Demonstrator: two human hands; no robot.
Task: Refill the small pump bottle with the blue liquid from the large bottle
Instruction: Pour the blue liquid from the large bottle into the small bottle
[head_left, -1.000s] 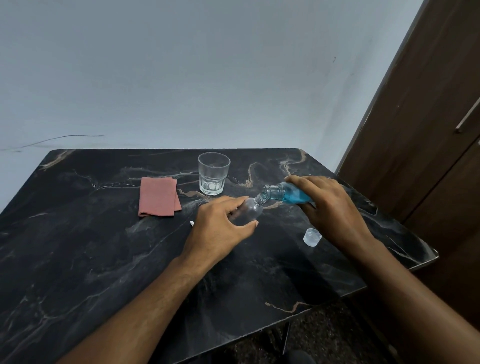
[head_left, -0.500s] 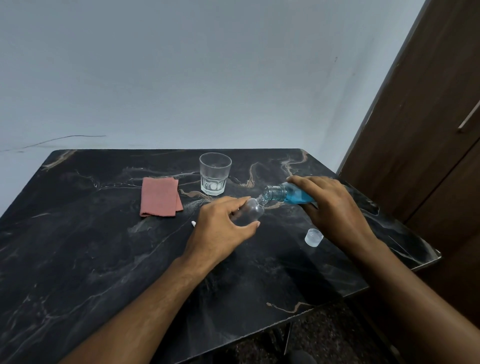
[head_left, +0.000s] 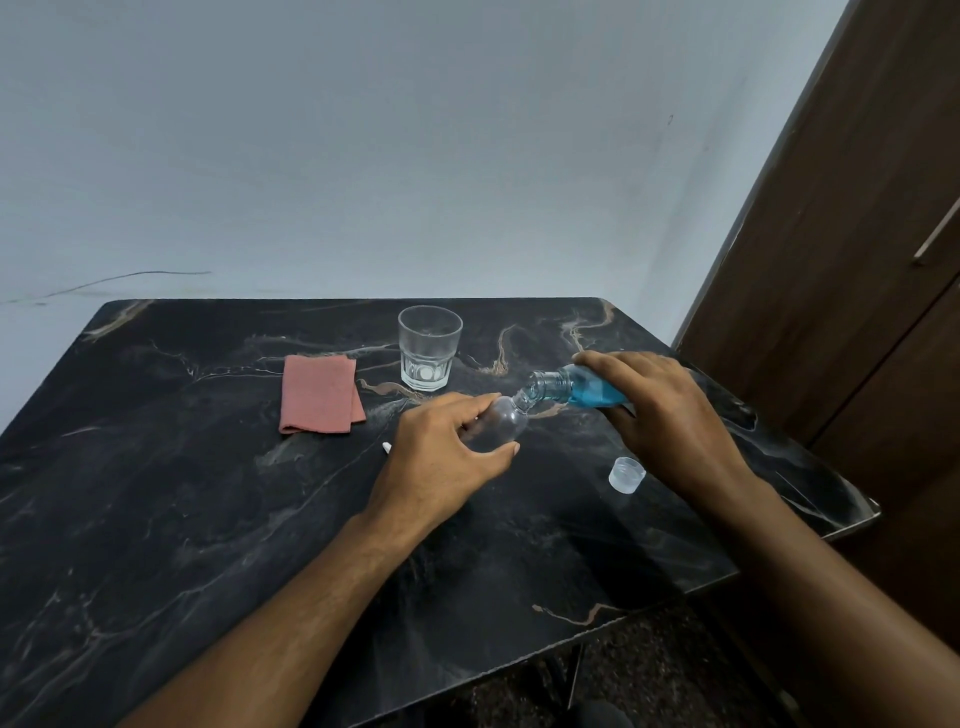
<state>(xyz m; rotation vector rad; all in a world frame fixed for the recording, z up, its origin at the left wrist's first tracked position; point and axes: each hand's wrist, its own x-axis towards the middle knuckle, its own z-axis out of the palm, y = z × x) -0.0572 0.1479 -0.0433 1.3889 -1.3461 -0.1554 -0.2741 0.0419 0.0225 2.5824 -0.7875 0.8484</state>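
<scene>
My left hand (head_left: 441, 462) grips the small clear bottle (head_left: 498, 423), tilted with its open neck pointing up and right. The large bottle (head_left: 576, 389), held in my right hand (head_left: 670, 415), is tipped almost flat, its open mouth meeting the small bottle's neck. Blue liquid fills the lower side of the large bottle. A clear cap (head_left: 626, 474) lies on the table in front of my right hand. A small white tip (head_left: 387, 448), maybe the pump, pokes out from behind my left hand.
On the black marble table (head_left: 156, 519) a clear drinking glass (head_left: 429, 347) stands at the back, with a folded pink cloth (head_left: 319, 395) to its left. A brown wooden door (head_left: 857, 286) rises at the right, close to the table's right edge.
Both hands and the two bottles stay almost still, mouths together. The large bottle is tipped a touch more.
</scene>
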